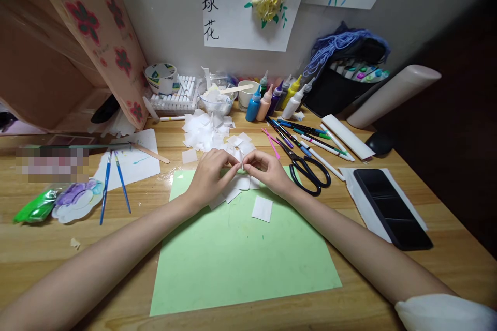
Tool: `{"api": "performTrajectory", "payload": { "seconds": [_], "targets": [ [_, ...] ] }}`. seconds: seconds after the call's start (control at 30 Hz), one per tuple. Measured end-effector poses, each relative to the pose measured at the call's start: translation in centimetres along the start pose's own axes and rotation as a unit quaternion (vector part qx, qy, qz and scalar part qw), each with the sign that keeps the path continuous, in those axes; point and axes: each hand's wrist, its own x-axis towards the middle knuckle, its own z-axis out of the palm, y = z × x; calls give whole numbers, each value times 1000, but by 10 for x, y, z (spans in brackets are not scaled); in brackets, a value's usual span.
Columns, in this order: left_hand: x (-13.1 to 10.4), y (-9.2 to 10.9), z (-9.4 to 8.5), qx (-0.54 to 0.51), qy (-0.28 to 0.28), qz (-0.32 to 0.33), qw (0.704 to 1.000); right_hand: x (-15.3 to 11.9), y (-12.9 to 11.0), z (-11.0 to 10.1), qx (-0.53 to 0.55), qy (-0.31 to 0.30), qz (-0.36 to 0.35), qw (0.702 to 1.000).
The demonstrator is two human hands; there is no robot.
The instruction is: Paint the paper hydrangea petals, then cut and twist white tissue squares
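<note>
A green sheet lay nearest on the wooden table, one white paper square loose on it. Above it, the left hand and right hand met fingertip to fingertip, pinching a small white paper piece. Black scissors lay just right; a paper pile and paint bottles sat farther back.
</note>
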Motion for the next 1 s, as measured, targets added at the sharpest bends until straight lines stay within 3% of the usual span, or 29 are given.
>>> {"api": "performTrajectory", "payload": {
  "seconds": [0.43, 1.0],
  "targets": [
    [-2, -1, 0, -8, 37, -20, 999, 0, 2, 1, -10, 16, 11, 1000],
    [-3, -2, 2, 14, 46, 9, 999, 0, -2, 1, -36, -3, 29, 999]
  ]
}}
